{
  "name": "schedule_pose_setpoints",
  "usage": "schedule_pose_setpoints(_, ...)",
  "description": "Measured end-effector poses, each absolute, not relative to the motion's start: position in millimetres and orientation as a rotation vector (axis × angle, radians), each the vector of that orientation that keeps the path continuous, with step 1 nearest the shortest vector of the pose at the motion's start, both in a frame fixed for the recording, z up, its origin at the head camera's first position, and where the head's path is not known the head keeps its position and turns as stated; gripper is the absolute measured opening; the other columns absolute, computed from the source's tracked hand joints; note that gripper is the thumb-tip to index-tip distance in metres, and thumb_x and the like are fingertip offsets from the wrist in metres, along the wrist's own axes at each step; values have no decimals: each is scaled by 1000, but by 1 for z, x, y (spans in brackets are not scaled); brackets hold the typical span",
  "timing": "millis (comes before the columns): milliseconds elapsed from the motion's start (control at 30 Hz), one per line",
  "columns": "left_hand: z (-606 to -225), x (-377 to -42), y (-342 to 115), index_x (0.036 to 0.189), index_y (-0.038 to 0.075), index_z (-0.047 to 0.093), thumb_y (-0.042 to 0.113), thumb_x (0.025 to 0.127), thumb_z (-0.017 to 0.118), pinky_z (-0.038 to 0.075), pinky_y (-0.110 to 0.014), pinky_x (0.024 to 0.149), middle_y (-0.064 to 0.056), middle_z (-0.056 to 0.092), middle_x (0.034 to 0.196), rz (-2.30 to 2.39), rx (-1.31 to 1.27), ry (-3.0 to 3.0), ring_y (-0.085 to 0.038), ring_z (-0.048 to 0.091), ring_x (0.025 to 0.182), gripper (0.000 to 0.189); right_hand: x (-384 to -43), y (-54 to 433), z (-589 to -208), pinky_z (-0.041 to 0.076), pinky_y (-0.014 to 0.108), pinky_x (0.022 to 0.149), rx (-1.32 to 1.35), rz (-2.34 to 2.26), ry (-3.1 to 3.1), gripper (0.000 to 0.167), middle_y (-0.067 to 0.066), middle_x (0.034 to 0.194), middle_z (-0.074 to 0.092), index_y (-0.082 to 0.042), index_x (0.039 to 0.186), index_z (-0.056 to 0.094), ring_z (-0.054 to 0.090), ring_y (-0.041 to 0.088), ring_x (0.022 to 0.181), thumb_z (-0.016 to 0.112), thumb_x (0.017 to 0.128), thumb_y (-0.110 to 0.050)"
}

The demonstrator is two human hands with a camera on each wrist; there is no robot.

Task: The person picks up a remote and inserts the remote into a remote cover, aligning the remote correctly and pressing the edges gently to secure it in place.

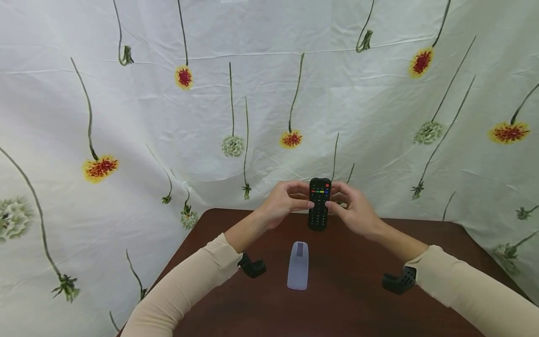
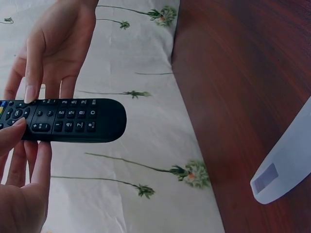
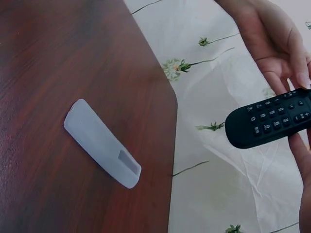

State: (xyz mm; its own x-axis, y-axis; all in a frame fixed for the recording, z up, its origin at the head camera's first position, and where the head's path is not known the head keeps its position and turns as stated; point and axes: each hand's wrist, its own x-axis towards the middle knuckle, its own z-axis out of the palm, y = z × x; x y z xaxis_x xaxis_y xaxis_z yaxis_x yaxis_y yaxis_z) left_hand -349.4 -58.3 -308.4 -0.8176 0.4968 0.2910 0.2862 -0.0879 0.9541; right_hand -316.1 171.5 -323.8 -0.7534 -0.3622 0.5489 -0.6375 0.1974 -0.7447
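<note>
Both hands hold a black remote control [image 1: 318, 213] upright above the far part of the table, its buttons facing the head camera. The left hand [image 1: 281, 202] grips its left edge, with the thumb on the front and the fingers behind. On the opposite edge the right hand [image 1: 353, 208] holds it the same way. Number keys show on the remote [image 2: 92, 121] in the left wrist view. Below the hands, a pale translucent sleeve-like cover [image 1: 298, 269] with a darker rectangle at one end lies on the table; the right wrist view shows this cover [image 3: 99, 141] whole.
The dark reddish-brown wooden table [image 1: 349, 299] has rounded far corners. Behind and beside it hangs a white cloth [image 1: 261, 107] printed with flowers and stems. A black wrist device [image 1: 252, 267] is on the left sleeve, another black device [image 1: 400, 280] on the right sleeve.
</note>
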Motion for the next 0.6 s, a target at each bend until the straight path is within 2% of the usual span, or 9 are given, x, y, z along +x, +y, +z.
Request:
schedule_pose_setpoints(133, -307, -347, -58, 119, -6, 71, -12, 86, 76, 56, -41, 92, -11, 75, 110, 2040, 882, 2024, -29, 69, 108, 33, -317, 171, -327, 60, 48, 74, 1001, 1407, -2183, 35, 14, 111, 64, -2, 132, 58, 67, 33, 103, 64, 99, 7)
schedule_pose_setpoints(300, -307, -345, -60, 116, -6, 73, -13, 86, 76, 57, -43, 91, -11, 75, 109, 2045, 940, 2024, -30, 70, 107, 31, -317, 171, -327, 61, 41, 74, 1043, 1310, -2160, 34, 11, 110, 67, -3, 130, 58, 68, 31, 104, 64, 99, 8)
schedule_pose_setpoints(467, -309, -345, -62, 110, -5, 75, -9, 87, 77, 59, -42, 86, -10, 74, 104, 1922, 1183, 2174, -27, 71, 102, 24, -317, 171, -328, 60, 33, 78, 1133, 1031, -2102, 38, 12, 110, 66, 0, 126, 57, 68, 28, 100, 67, 93, 15)
schedule_pose_setpoints(600, -312, -346, -62, 106, -2, 76, -8, 87, 78, 59, -38, 82, -9, 74, 100, 1819, 1398, 2312, -23, 71, 98, 20, -317, 171, -329, 60, 33, 79, 1202, 905, -2034, 43, 12, 111, 67, 1, 126, 56, 69, 28, 100, 68, 89, 19)
